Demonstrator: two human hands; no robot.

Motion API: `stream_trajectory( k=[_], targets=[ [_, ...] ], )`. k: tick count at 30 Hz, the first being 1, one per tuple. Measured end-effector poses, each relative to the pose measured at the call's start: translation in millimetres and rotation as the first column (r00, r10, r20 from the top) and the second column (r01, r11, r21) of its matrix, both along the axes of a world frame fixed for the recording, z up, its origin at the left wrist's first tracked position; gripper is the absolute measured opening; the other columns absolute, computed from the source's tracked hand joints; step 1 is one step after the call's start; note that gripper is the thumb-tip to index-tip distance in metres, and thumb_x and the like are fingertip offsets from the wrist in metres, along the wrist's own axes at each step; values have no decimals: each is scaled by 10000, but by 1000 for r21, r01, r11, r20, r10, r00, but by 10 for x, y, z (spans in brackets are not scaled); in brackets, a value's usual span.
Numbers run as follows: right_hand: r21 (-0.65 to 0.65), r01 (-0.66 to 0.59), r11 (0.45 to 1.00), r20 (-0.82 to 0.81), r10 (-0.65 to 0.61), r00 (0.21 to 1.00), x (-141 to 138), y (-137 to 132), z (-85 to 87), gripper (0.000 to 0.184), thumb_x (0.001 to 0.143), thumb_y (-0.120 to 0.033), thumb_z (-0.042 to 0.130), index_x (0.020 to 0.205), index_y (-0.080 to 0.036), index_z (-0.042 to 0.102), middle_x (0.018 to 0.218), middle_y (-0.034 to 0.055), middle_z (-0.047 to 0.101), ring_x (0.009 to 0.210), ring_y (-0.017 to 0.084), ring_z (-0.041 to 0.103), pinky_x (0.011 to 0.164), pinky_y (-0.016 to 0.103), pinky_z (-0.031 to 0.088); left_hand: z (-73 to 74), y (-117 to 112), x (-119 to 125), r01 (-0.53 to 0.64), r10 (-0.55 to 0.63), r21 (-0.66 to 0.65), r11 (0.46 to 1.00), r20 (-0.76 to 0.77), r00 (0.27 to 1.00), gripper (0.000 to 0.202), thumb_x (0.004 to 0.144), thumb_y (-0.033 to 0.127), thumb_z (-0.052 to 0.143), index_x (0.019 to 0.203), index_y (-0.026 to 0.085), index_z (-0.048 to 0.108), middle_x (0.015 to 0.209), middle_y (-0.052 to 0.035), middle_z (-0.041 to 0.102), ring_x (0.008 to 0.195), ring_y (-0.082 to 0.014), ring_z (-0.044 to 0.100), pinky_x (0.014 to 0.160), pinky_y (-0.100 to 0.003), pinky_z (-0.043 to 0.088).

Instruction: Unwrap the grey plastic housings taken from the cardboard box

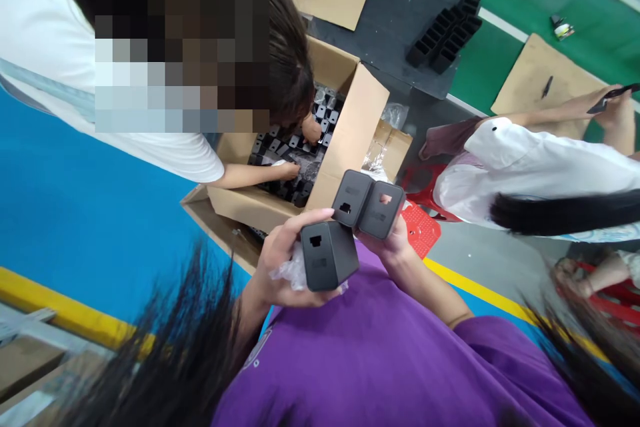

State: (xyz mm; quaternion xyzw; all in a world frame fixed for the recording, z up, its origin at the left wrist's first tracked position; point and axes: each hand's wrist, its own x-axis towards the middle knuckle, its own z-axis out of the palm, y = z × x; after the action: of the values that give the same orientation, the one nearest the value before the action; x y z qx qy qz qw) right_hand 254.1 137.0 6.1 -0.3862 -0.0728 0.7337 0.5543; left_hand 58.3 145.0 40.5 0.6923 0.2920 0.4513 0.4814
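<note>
Head cam: so my left hand (273, 270) grips one black box (327, 260), just left of the paired boxes (380, 211) my right hand (393, 241) clutches.

I have three black, round-cornered housings in hand, each end face carrying a small stepped cutout and a faint mark (too faint for me to read). My left hand (273, 255) grips the first housing (323, 260), tilted, its cutout uppermost, with crumpled clear plastic (293, 270) bunched against its side. My right hand (393, 243) holds the middle housing (354, 188) and the far-right housing (381, 213) side by side, touching, their cutouts at opposite ends; pinkish colour shows through the latter's.
</note>
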Motion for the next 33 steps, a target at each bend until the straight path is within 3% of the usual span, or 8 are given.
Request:
stream_trajectory(
  k=[4, 8, 11, 19, 22, 25, 28, 33],
  targets=[
    [-49, 21, 999, 43, -19, 999, -75, 16, 38, 379, 569, -497, 891, 823, -274, 721, 782, 1, 764, 711, 203, 716, 588, 318, 619, -1, -13, -26, -8, 8, -27, 1000, -2, 1000, 785, 764, 521, 802, 1451, 254, 533, 1138, -93, 740, 852, -200, 735, 718, -296, 609],
    [-47, 64, 997, 67, -61, 996, -148, 70, 100, 370, 528, -502, 904, 755, -277, 717, 682, -18, 746, 580, 184, 674, 494, 301, 590, 15, -53, -37, 38, -33, -88, 995, 59, 998, 713, 814, 473, 764, 1454, 282, 516, 1073, -75, 728, 786, -184, 711, 672, -299, 614],
    [-3, 66, 998, 158, -64, 985, -174, 99, 123, 338, 521, -435, 922, 724, -267, 711, 667, -31, 737, 598, 178, 684, 561, 308, 620, 27, -70, -35, 57, -49, -93, 994, 88, 995, 699, 807, 436, 779, 1438, 272, 526, 1032, -76, 710, 729, -161, 674, 611, -270, 585],
    [57, -184, 981, 238, 166, 957, -187, 49, 96, 313, 594, -386, 908, 734, -217, 685, 765, 5, 748, 869, 216, 734, 751, 321, 616, 32, 11, -94, 46, -41, -81, 996, 62, 997, 731, 763, 359, 839, 1415, 269, 522, 818, 8, 673, 592, -110, 609, 553, -202, 523],
    [54, -250, 967, 234, 231, 944, -173, 46, 102, 324, 601, -362, 911, 806, -211, 711, 802, 2, 759, 863, 203, 730, 721, 279, 592, 25, 55, -142, 91, -91, -110, 990, 7, 996, 734, 768, 352, 853, 1423, 256, 535, 832, 0, 711, 627, -120, 648, 587, -200, 547],
    [67, -311, 948, 245, 286, 926, -170, 50, 104, 332, 638, -373, 898, 866, -206, 723, 827, 5, 761, 851, 189, 724, 701, 252, 570, 33, 84, -172, 125, -139, -137, 983, -98, 985, 697, 797, 345, 834, 1426, 241, 553, 1021, -61, 779, 778, -163, 741, 709, -234, 601],
    [89, -314, 945, 251, 283, 925, -178, 40, 90, 296, 680, -383, 869, 866, -203, 726, 845, 3, 759, 819, 163, 707, 743, 252, 567, 46, 101, -199, 79, -103, -92, 993, -300, 948, 685, 804, 327, 820, 1429, 240, 552, 1212, -95, 773, 883, -189, 781, 787, -253, 618],
    [17, -340, 940, 196, 330, 923, -139, 24, 64, 192, 687, -339, 804, 793, -205, 716, 700, -39, 701, 603, 95, 584, 544, 173, 475, 42, 110, -263, 45, -52, -27, 999, -524, 850, 631, 791, 346, 811, 1375, 244, 595, 1179, -64, 799, 893, -212, 801, 818, -280, 631]
  ],
)
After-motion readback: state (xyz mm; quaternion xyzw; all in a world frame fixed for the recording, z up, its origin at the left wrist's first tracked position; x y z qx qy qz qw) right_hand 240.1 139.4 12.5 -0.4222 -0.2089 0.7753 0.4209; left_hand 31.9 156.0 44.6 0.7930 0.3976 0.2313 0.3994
